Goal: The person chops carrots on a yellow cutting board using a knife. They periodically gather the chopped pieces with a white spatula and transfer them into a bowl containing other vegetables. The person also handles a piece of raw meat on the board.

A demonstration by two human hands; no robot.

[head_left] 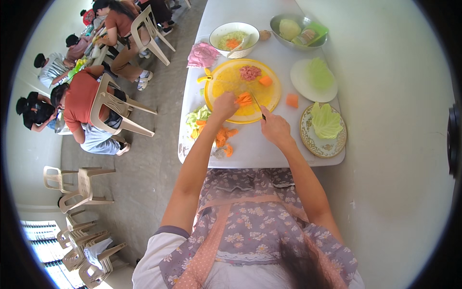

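Observation:
A round yellow cutting board [223, 81] lies before me on a white table. My left hand [226, 106] presses on the left end of a small pile of carrot strips [244, 99]. My right hand [275, 126] grips the dark handle of a knife [256, 100], its blade just right of the strips. Farther up the board are chopped pink meat [250, 73] and a carrot chunk [266, 80]. Another carrot piece [292, 100] lies on the table to the right of the board. Carrot peelings [224, 136] and pale green cabbage scraps [197, 115] lie near my left forearm.
Beyond the board stand a bowl of shredded vegetables [234, 30] and a metal basin [299, 42] holding a cabbage. A white plate [299, 85] and a patterned plate [306, 139] bear cabbage leaves at right. A pink cloth [202, 55] lies at left; people sit farther left.

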